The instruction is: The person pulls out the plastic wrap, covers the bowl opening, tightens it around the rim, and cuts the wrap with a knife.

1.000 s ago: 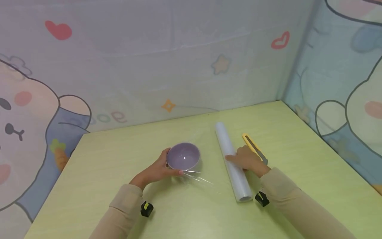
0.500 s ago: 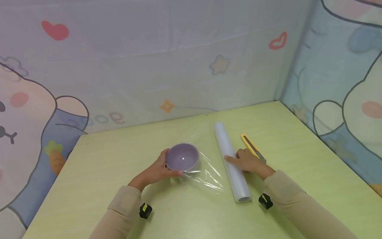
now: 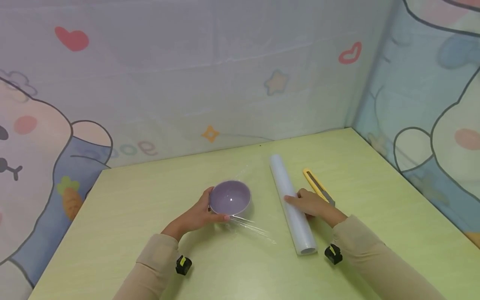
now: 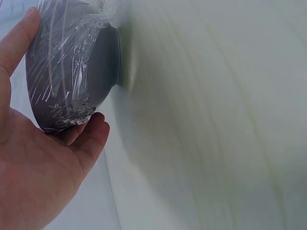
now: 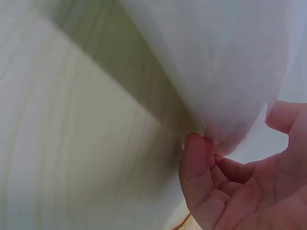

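A purple bowl (image 3: 230,198) stands near the middle of the table, its rim facing up. My left hand (image 3: 198,213) grips its left side, with the thumb along the front of the rim. Crinkled clear plastic wrap (image 4: 67,67) clings to the bowl's outside in the left wrist view. A thin sheet of that wrap stretches right towards a white roll of plastic wrap (image 3: 288,200), which lies lengthwise on the table. My right hand (image 3: 309,203) holds the roll near its middle, thumb on top. The right wrist view shows curled fingertips (image 5: 195,155) at the roll's underside.
A yellow utility knife (image 3: 315,183) lies just beyond my right hand, to the right of the roll. The pale green table (image 3: 150,187) meets a cartoon-printed cloth wall (image 3: 168,83) at the back. Another printed cloth stands at the right edge.
The right wrist has shifted slightly to the right while the hand stays on the roll. Half a second ago, more shiny glare showed on the wrap between bowl and roll; now it shows less.
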`<state>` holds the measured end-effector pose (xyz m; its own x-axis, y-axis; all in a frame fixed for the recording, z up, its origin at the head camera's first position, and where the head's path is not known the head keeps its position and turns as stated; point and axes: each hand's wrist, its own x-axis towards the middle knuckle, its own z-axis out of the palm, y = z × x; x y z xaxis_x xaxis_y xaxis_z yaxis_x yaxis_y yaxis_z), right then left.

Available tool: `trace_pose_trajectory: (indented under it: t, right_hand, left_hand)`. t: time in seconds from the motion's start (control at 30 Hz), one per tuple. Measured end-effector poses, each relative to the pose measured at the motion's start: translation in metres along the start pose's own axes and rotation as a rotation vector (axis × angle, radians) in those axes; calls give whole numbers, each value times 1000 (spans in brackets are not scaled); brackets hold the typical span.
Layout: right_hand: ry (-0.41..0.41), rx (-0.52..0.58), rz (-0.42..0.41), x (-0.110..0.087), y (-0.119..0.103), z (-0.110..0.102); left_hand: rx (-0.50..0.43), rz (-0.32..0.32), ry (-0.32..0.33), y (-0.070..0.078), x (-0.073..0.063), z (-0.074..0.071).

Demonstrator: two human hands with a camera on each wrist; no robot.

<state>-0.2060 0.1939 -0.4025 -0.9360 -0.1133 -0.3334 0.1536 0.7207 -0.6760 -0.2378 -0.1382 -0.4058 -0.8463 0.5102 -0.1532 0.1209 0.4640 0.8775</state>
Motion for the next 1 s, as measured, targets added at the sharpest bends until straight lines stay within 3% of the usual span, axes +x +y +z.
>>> trace_pose_trajectory:
  t: [0.27,0.6,1.0]
  right_hand:
    - [-15,30,9,2,3,0]
    - [-32,70,23,4,5,1]
    - [-32,80,10,6,6,4]
  left_hand:
    - [0,1,12,-1,0,0]
    - [5,60,23,-2,1,1]
    - [11,35,29,-4,-2,1]
